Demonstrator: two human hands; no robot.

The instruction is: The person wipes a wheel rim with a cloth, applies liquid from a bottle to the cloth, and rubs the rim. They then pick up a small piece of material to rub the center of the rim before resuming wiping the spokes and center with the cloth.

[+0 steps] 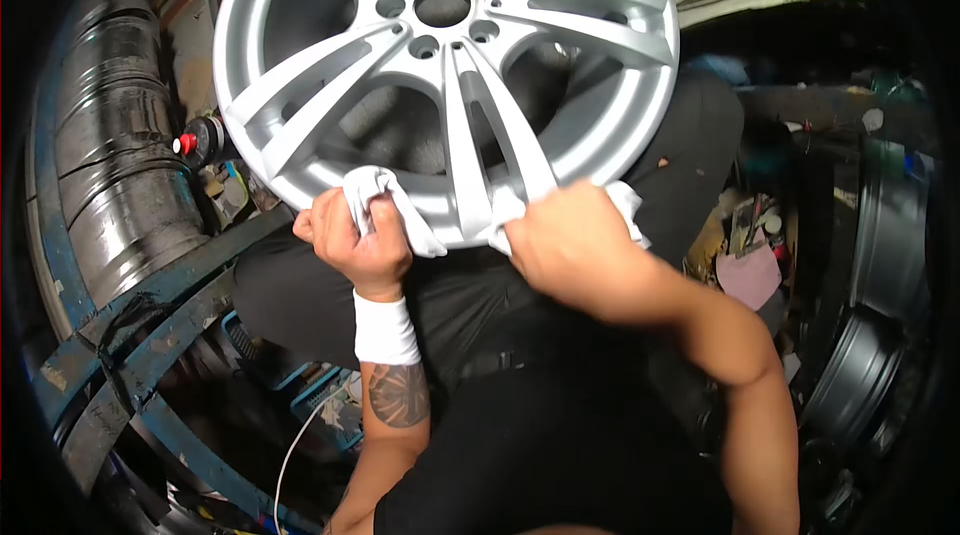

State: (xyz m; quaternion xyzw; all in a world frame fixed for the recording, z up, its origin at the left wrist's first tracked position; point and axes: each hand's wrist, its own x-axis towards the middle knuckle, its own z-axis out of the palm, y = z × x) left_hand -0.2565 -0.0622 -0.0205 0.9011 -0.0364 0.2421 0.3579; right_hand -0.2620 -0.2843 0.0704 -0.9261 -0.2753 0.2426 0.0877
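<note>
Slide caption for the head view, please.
Left hand and right hand hold white cloth at the near edge of a silver spoked wheel.

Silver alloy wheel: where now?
Head view, top centre: the silver alloy wheel lies over the dark trousers, its near rim by the left hand and right hand.

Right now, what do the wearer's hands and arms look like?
Left hand: ungloved, white wristband, patterned forearm tattoo. Right hand: ungloved, no wristband, somewhat blurred. No sleeves cover the forearms; black top.
</note>
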